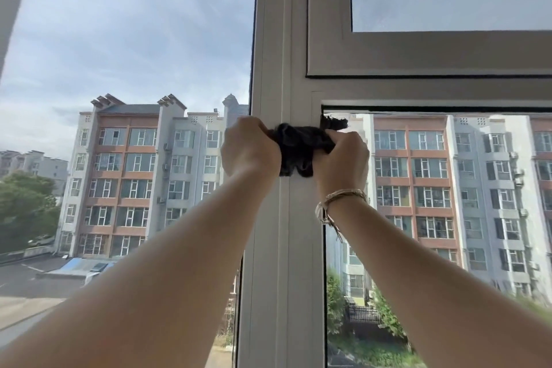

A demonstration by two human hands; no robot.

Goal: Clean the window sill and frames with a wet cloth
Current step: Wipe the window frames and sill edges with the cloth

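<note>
Both arms extended up and forward. Left hand (251, 148) and right hand (343, 158) fisted, gripping the cloth (298, 149) from either side.

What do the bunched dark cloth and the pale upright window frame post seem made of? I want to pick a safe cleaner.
Bunched dark cloth: soft woven or knitted fabric, judging by its limp folds and a frayed edge; matt.
Pale upright window frame post: probably painted metal or plastic, from its smooth, faintly glossy grooved profile; which one cannot be told.
</note>
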